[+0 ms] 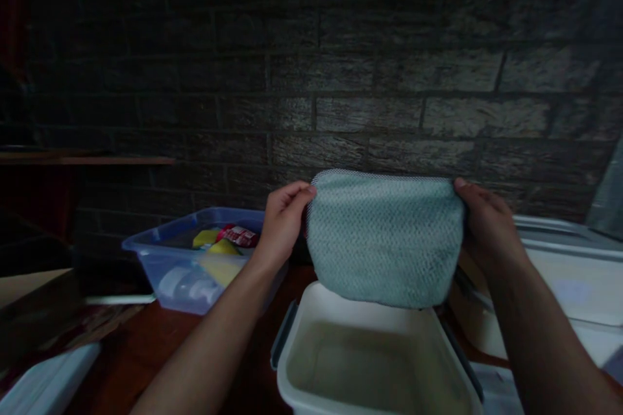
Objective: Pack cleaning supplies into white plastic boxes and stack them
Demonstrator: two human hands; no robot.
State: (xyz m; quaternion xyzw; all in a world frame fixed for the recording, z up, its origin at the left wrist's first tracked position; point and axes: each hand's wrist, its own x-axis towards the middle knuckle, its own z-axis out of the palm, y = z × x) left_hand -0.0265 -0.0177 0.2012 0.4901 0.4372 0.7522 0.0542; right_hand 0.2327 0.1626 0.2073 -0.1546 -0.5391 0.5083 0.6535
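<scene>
Stretched widthwise above the far rim of the white container [311, 363], a pale green cloth [387, 240] is pinched at its upper corners by both hands, left [287, 214] and right [481, 214], neither visibly nearer.

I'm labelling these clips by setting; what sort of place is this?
Possibly a utility or storage corner, indoors or sheltered; I can't tell which. The signs are a dim brick or block wall, a clear bluish plastic bin of mixed items and an open white tub.
</scene>
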